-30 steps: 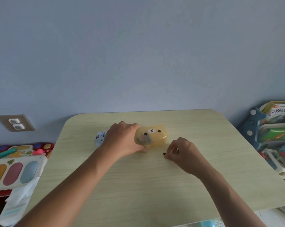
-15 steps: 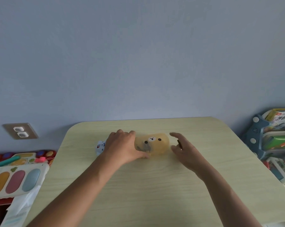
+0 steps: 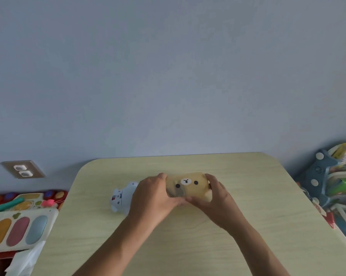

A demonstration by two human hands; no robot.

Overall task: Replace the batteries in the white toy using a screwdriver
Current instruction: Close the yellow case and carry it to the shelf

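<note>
A translucent yellow box with a bear face [image 3: 190,184] stands at the middle of the pale wooden table [image 3: 188,236]. My left hand [image 3: 154,196] grips its left end, fingers curled over the top. My right hand [image 3: 216,198] grips its right end and front edge. Something grey shows through the box's front wall. The white toy [image 3: 123,197] lies on its side just left of my left hand, partly hidden by it. No screwdriver or battery shows in the open.
A colourful toy keyboard [image 3: 18,230] and other toys lie on the floor at the left. At the right stands a blue rack with books [image 3: 335,180]. A wall socket [image 3: 22,170] sits low on the wall at the left.
My right hand left the table, where it pinched a small dark object, and closed on the box's right end. The left hand stayed on the left end. The camera tilted up.
</note>
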